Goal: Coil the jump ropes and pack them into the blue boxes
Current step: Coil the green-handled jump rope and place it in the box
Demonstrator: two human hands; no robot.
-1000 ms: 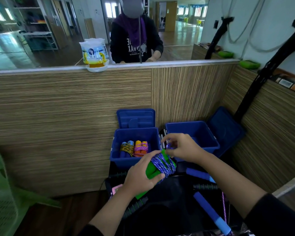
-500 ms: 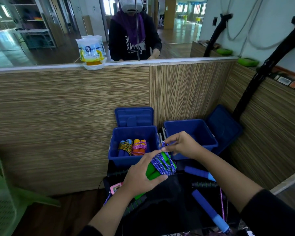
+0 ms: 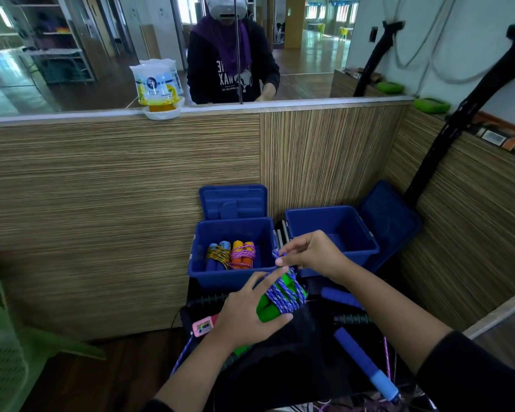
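Wood-panelled corner; hands (image 3: 250, 316) coiling rope (image 3: 283, 294).

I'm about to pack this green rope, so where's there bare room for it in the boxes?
The right box shows only bare floor, so it is open wall to wall. The left box holds two bundles on its left and middle; a bare strip remains along its right wall. The black surface below the hands is crowded with loose handles and cords.
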